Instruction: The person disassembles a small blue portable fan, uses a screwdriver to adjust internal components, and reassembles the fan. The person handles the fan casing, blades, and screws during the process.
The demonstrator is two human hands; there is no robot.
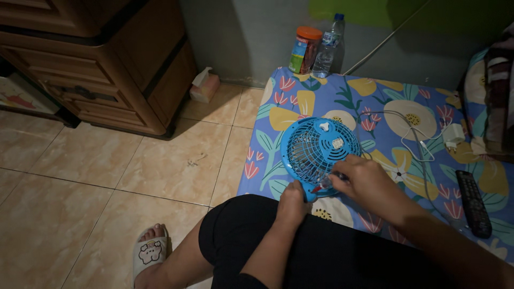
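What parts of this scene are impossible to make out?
Head view only:
- Tool tip in right hand: too small and dark, against blue fan.
- Fan's base: covered by left hand.
- Jar contents: too dim.
- Wooden drawer cabinet: cut off by frame's top edge.

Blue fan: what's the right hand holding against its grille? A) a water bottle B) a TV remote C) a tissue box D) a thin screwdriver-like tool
D: the right hand grips a thin dark-handled tool whose tip meets the blue fan, while the left hand steadies its lower edge; the remote lies apart on the floral mattress.
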